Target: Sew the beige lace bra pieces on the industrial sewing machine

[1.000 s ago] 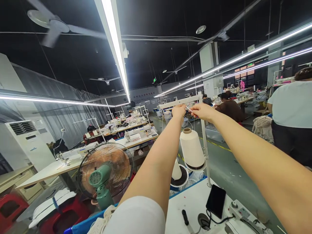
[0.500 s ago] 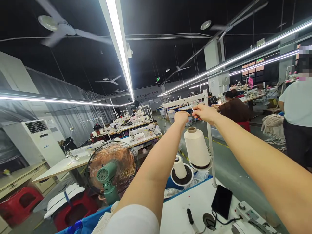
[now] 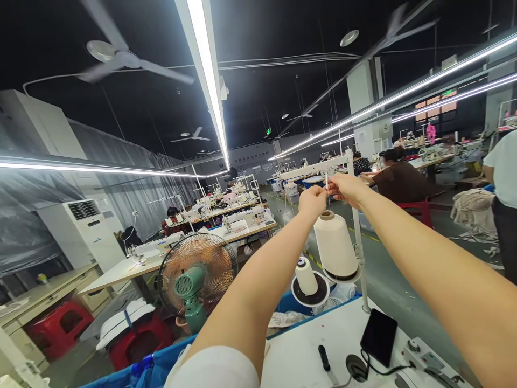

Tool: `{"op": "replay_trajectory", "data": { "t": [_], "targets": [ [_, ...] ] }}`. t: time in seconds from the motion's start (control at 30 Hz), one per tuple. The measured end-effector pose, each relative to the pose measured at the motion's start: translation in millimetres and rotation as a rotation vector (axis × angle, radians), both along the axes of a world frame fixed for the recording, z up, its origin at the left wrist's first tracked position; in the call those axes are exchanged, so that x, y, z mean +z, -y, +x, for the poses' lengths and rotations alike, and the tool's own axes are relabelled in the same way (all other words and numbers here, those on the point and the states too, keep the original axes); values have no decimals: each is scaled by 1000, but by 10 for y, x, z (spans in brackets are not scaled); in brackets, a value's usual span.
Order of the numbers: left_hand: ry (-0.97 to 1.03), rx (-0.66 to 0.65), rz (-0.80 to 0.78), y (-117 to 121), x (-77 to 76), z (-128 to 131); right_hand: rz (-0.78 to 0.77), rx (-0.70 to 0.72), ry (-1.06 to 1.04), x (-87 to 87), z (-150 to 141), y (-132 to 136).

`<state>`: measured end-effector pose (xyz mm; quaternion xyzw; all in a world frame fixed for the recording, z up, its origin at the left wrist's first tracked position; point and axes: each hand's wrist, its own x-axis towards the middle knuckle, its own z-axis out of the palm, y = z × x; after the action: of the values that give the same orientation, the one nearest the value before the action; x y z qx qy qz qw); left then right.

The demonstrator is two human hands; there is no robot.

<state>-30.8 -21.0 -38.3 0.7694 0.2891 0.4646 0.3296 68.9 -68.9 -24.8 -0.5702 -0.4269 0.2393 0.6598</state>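
Both my arms reach forward to the white thread stand (image 3: 357, 229), close under its top arm. My left hand (image 3: 313, 202) is closed in a pinch, and fine thread (image 3: 329, 206) runs up from the large cream thread cone (image 3: 334, 245) to the fingertips. Beside it, the fingers of my right hand (image 3: 346, 188) are pinched on the thread, next to a small white guide (image 3: 327, 181) hanging from the arm. A smaller cream cone (image 3: 306, 280) sits lower on a round holder. The thread between the fingertips is too thin to follow fully.
Below, the white machine table (image 3: 301, 350) carries a phone (image 3: 378, 337), a black-handled tool (image 3: 323, 358) and part of a sewing machine (image 3: 428, 366). A green fan (image 3: 191, 283) stands left, near red stools (image 3: 139, 339). Co-workers are at the right, one seated in brown (image 3: 404, 180).
My view has turned slightly left. My hands stay close together by the stand's arm; the left hand now sits a little lower against the right fingertips.
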Motion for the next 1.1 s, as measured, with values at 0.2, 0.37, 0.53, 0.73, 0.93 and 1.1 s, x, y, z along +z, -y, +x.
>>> {"op": "replay_trajectory", "data": {
  "t": [0.2,0.37,0.53,0.73,0.93,1.1],
  "targets": [
    [-5,-13,-98,95,-82,-49,-19,-58,32,29,-49,-19],
    [-14,-66,-189,248,-199,-142,-18,-45,-16,-3,-70,29],
    [-64,-64,-128,394,-331,-275,-21,29,-52,-74,-84,81],
    [-202,-15,23,479,-410,-544,-66,53,-113,-130,-115,139],
    [-367,-46,85,580,-492,-785,-32,7,-138,-98,-143,159],
    [-428,-73,86,669,-519,-893,-23,33,-112,-96,-172,161]
  ]
}}
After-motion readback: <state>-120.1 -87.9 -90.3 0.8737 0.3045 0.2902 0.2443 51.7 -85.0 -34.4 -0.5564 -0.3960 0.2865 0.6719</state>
